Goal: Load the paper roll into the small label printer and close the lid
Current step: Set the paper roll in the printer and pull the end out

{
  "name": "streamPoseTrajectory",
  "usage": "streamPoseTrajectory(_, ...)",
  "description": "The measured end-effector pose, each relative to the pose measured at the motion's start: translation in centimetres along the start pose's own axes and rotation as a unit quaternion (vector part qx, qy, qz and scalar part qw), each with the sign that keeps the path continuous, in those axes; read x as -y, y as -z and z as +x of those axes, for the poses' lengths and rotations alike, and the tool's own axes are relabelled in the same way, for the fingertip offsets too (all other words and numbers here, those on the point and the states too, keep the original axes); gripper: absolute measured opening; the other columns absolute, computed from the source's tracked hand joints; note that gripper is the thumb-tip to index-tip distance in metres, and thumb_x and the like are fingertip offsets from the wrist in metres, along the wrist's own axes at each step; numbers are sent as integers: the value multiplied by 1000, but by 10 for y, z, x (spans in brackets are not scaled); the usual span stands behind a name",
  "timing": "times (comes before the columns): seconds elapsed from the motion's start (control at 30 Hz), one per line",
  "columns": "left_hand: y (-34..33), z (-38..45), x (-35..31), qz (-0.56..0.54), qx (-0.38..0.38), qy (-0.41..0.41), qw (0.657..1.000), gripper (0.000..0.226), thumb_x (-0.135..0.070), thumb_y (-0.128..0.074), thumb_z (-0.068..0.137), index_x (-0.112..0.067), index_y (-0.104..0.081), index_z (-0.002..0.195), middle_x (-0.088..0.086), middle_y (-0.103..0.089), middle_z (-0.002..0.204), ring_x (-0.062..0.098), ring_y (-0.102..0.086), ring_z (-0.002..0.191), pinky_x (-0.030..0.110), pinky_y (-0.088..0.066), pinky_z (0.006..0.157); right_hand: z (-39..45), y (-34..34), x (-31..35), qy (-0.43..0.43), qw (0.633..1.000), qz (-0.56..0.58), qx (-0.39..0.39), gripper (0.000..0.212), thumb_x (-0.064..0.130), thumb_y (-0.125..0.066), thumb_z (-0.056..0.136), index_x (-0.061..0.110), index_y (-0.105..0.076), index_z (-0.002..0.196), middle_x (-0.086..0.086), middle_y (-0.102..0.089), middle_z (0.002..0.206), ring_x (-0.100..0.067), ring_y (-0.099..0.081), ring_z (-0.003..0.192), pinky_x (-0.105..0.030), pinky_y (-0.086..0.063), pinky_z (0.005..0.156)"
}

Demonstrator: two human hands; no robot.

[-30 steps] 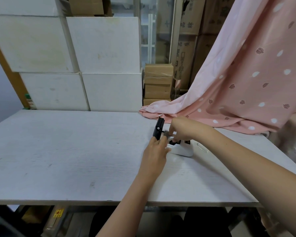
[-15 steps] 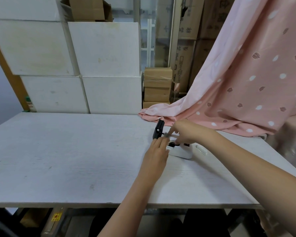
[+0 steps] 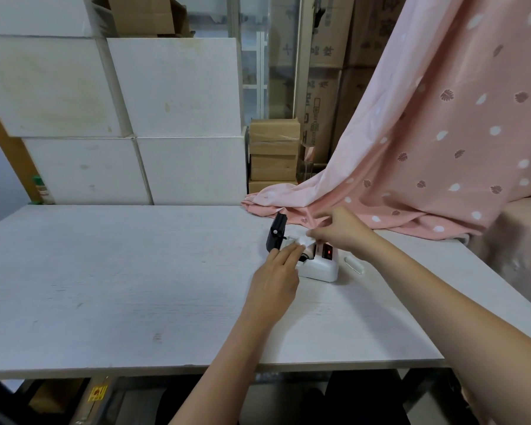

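Note:
A small white label printer [image 3: 319,269] sits on the white table [image 3: 120,286], right of centre, with a red light on its top. Its black lid [image 3: 276,236] stands open and upright at the printer's left end. A white paper roll [image 3: 304,241] is just above the printer's open bay. My right hand [image 3: 339,230] pinches the roll from the right. My left hand [image 3: 276,279] rests against the printer's near left side, fingertips touching the roll's edge. The inside of the bay is mostly hidden by my fingers.
A small white cylinder [image 3: 354,265] lies on the table just right of the printer. Pink spotted cloth [image 3: 426,154] drapes onto the table's back right. White boxes [image 3: 172,118] and brown cartons [image 3: 273,154] stand behind the table.
My right hand has lifted a little and moved right, so the white roll between my fingers now shows. The printer's red light has come into view. The left hand has barely moved.

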State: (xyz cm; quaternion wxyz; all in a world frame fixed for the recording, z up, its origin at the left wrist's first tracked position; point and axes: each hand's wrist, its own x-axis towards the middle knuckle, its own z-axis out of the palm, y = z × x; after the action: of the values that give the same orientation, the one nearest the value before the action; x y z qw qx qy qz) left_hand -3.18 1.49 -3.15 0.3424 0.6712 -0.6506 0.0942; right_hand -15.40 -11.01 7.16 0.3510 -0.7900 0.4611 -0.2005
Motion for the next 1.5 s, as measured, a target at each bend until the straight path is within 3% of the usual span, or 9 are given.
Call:
streamPoseTrajectory(0.07, 0, 0, 0, 1, 1, -2, 1000, 56, -5, -61, 89, -17, -50, 142, -6, -52, 143, 18, -52, 106, 27, -53, 67, 1, -4, 0, -60, 996, 55, -18, 33, 16, -76, 89, -9, -70, 111, -13, -76, 73, -21, -70, 58, -38, -64, 76)
streamPoseTrajectory(0.2, -1, 0, 1, 5, -4, -7, 1000, 55, -7, -62, 89, -18, -50, 142, -6, -52, 143, 17, -51, 108, 29, -55, 69, -8, -13, 4, -132, 981, 143, 14, 34, 7, -72, 92, -24, -65, 105, -22, -69, 68, -14, -52, 34, -23, -47, 40)
streamPoseTrajectory(0.3, 1, 0, -1, 10, -22, -13, 1000, 50, -7, -64, 87, -16, -55, 135, -6, -58, 136, 17, -54, 103, 29, -55, 64, -9, -16, 3, -150, 976, 157, 12, 29, 2, -73, 90, -23, -66, 103, -19, -68, 67, -11, -52, 32, -20, -48, 38)
streamPoseTrajectory(0.4, 2, 1, -3, 25, -85, -24, 996, 30, 0, -65, 82, -11, -66, 109, -2, -67, 108, 22, -58, 88, 35, -53, 59, -7, -16, -2, -161, 970, 180, 13, 26, 0, -72, 90, -23, -67, 102, -22, -69, 72, -14, -55, 37, -22, -50, 43)
streamPoseTrajectory(0.53, 7, 2, -1, 34, -190, 59, 979, 18, 5, -62, 79, -7, -61, 92, 4, -61, 84, 26, -53, 75, 41, -48, 62, -10, -15, -8, -158, 969, 191, 4, 17, 0, -70, 91, -17, -70, 93, -18, -69, 66, -19, -56, 47, -25, -49, 52)
streamPoseTrajectory(0.73, 9, 2, -1, -29, -201, 156, 967, 34, -2, -60, 85, -7, -51, 117, 4, -59, 108, 23, -55, 93, 41, -53, 70, -17, -10, -22, -145, 970, 193, -21, 12, -1, -68, 89, -8, -69, 80, -14, -70, 62, -19, -58, 49, -32, -48, 63)
streamPoseTrajectory(0.87, 7, 1, -3, -56, -146, 170, 973, 53, -5, -56, 89, -9, -41, 140, 6, -55, 132, 23, -52, 117, 39, -53, 85, -27, -5, -29, -146, 970, 190, -32, 10, 0, -67, 90, -8, -69, 84, -11, -68, 58, -13, -56, 40, -18, -42, 41)
streamPoseTrajectory(1.03, 7, 1, -4, -58, -106, 165, 979, 59, -7, -52, 93, -12, -33, 148, 4, -56, 133, 24, -54, 116, 40, -54, 78, -34, 3, -38, -158, 969, 187, -34, 11, 1, -67, 90, -7, -69, 82, -4, -64, 45, -10, -51, 33, -14, -33, 34)
streamPoseTrajectory(1.5, 3, 0, -3, -46, -75, 149, 985, 65, -6, -50, 94, -12, -24, 154, 3, -45, 150, 22, -54, 121, 26, -44, 78, -43, 17, -59, -187, 944, 270, -43, 7, -3, -64, 93, -9, -65, 90, -19, -65, 70, -23, -58, 51, -26, -55, 46)
